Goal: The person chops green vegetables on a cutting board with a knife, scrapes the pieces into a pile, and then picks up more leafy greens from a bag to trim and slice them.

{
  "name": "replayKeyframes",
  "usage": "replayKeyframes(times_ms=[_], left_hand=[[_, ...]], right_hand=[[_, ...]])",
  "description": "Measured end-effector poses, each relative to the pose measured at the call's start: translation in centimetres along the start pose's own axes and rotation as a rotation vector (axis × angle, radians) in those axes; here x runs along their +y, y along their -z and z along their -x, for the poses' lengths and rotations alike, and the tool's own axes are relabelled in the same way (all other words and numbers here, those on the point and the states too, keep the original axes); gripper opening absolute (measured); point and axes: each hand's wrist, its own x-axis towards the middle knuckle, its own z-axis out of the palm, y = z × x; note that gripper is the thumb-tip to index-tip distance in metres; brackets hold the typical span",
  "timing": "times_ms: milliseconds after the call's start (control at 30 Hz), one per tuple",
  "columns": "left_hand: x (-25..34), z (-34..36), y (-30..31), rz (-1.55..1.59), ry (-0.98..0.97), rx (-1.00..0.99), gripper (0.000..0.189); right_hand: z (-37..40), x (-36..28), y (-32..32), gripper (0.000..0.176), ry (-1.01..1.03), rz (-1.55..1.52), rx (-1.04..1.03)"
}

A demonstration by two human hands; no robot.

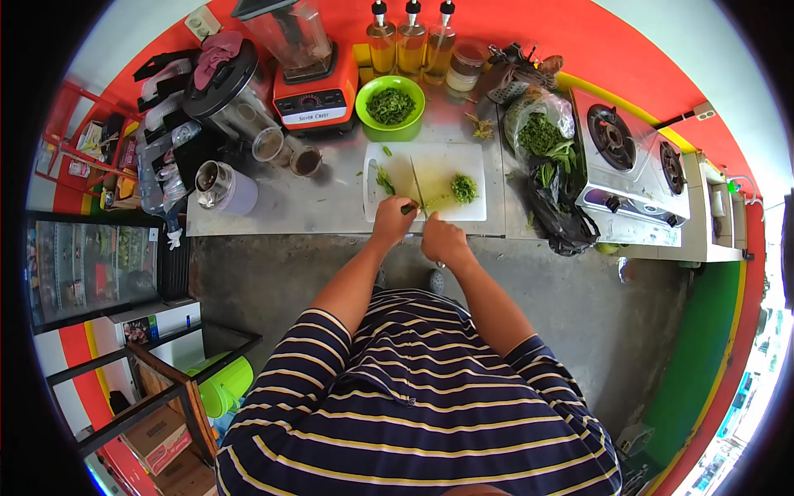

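My right hand [445, 240] is closed around the handle of a knife [417, 183], whose blade points away from me over the white cutting board [474, 159]. Just left of the blade, my left hand [395, 220] is closed, with a bit of green leafy stalk [406, 210] showing at its fingertips. A small heap of chopped greens [464, 188] lies on the board's right side. Some loose green leaves [384, 179] rest on its left side. Behind the board, a lime-green bowl [363, 105] holds more cut greens [390, 107].
An orange blender [315, 104], several oil bottles [411, 48] and a jar [466, 66] stand along the back. Glass cups [307, 160] and a metal-topped container [225, 189] are left. Bagged greens [539, 132], a black plastic bag [559, 211] and a gas stove [635, 157] are right.
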Motion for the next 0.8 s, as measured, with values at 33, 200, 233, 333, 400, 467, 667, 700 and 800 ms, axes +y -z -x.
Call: replayKeyframes(times_ms=[33,200,233,333,400,467,667,700,800], left_hand=[[-0.1,0.1,0.0,-0.004,0.008,-0.003,0.015],[0.0,-0.2,-0.2,-0.011,0.013,0.018,0.014],[0.1,0.0,-0.1,-0.023,-0.015,0.026,0.015],[0.7,0.5,-0.3,0.032,-0.008,0.045,0.018],[0.7,0.7,-0.3,0.096,0.031,0.063,0.02],[0.6,0.9,-0.4,-0.087,-0.04,0.042,0.02],[-0.3,1.7,-1.1,-0.082,-0.118,0.122,0.015],[-0.3,1.8,-1.1,-0.082,-0.121,0.119,0.015],[-0.5,1.6,-0.8,-0.063,-0.144,0.139,0.013]], right_hand=[[0.2,-0.2,-0.8,0.047,-0.02,-0.017,0.02],[-0.5,-0.4,-2.1,0.042,-0.03,-0.021,0.094],[-0.8,-0.1,-1.6,0.042,-0.01,-0.008,0.1],[-0.7,0.6,-0.6,0.041,-0.001,-0.013,0.091],[-0.5,0.5,-0.5,0.04,-0.004,-0.025,0.074],[0.4,0.3,-1.1,0.038,-0.025,-0.049,0.093],[-0.5,0.5,-0.9,0.037,-0.014,-0.05,0.094],[-0.5,0.7,-0.8,0.037,-0.016,-0.053,0.096],[-0.5,0.4,-0.7,0.038,-0.013,-0.021,0.073]])
